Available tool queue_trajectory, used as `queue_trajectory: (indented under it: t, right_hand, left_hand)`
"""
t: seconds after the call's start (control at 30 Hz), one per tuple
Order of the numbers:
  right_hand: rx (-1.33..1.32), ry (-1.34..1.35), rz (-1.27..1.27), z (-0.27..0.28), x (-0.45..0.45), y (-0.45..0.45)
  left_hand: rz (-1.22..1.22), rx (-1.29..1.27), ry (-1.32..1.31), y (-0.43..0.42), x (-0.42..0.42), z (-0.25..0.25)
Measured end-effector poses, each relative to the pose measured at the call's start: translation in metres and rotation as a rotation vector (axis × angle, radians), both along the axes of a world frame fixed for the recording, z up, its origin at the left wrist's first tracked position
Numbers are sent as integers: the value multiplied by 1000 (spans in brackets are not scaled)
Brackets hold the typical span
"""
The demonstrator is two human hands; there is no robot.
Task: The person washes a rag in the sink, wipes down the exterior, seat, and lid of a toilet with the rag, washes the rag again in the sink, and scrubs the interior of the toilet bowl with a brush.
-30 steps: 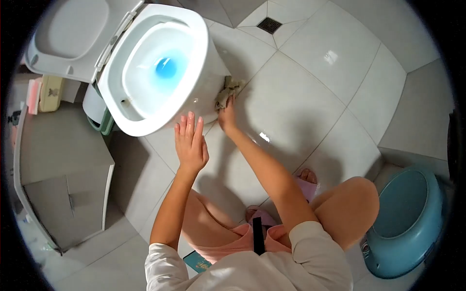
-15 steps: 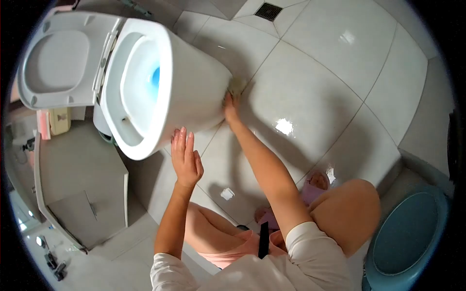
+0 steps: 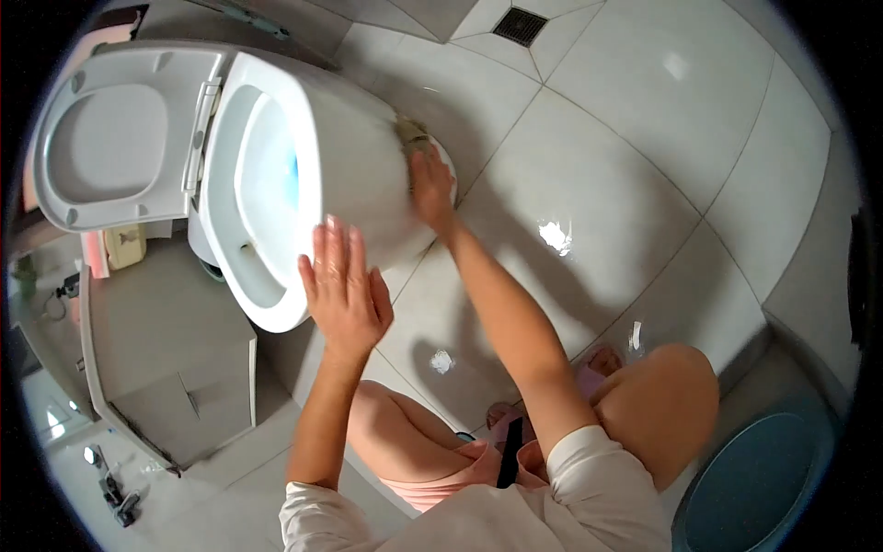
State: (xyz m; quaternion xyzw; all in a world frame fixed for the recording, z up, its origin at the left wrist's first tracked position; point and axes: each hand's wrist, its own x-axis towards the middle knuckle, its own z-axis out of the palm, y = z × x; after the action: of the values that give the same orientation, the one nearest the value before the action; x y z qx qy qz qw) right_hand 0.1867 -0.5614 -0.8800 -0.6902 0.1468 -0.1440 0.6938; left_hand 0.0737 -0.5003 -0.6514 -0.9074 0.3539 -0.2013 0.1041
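A white toilet (image 3: 359, 170) stands at the upper left with its lid and seat (image 3: 110, 138) raised and bluish water in the bowl. My right hand (image 3: 430, 189) presses a yellowish-brown cloth (image 3: 413, 134) against the outer side of the toilet, near its base. The fingers partly cover the cloth, and slight blur hides its details. My left hand (image 3: 345, 290) is open, its fingers stretched out together beside the toilet's front rim. The fingertips overlap the rim in view; firm contact cannot be made out.
A grey cabinet (image 3: 175, 340) stands left of me, with a yellow box (image 3: 124, 247) near the toilet. A floor drain (image 3: 520, 27) lies at the top. At the lower right is a blue-green basin (image 3: 759, 478). Glossy tiles (image 3: 598, 175) cover the floor.
My right hand and the cloth have moved up and left along the toilet's side, away from the base. My left hand has risen slightly along the rim. The view has shifted a little.
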Motion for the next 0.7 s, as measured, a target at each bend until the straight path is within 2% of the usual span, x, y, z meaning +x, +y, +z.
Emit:
queue_trajectory:
  t: [0.03,0.13,0.2,0.23,0.27,0.3,0.33,0.47,0.53,0.6,0.63,0.67,0.7]
  right_hand:
    - [123,46,62,-1,-9,-14]
    - [178,169,9,16,-8,2]
    - [161,-36,-93,44,-10,18]
    - [163,-40,-84,80,-13,7]
    - [272,-150,-20,134,-16,-17]
    - [379,-262,43,165,-14,-32]
    - [385,-265,53,159,1,-33]
    - [381,-4,401,91,52,-58]
    - [268,106,206,29,41,-35]
    - [242,127,114,-7,22,-10]
    - [218,163,26,-15,9,-4]
    - [212,176,40,-10,-5,-2]
    - [312,154,48,7,-10,-2]
  left_hand:
    - [21,-20,-21,-12,8,10]
    - [110,-18,26,-36,27,26]
    - [110,-20,56,-38,34,29]
    - [97,-82,99,-36,37,27]
    - [86,-144,143,-35,38,27]
    - [99,-155,150,-39,37,28]
    - [103,-157,173,-39,37,31]
    - [99,-164,222,-38,35,38]
    - [113,-149,336,-39,35,47]
    - [106,-133,406,-34,52,60]
    - [48,-124,446,-35,71,65]
    - [0,-118,491,-38,82,67]
    - [41,-177,529,-49,90,66]
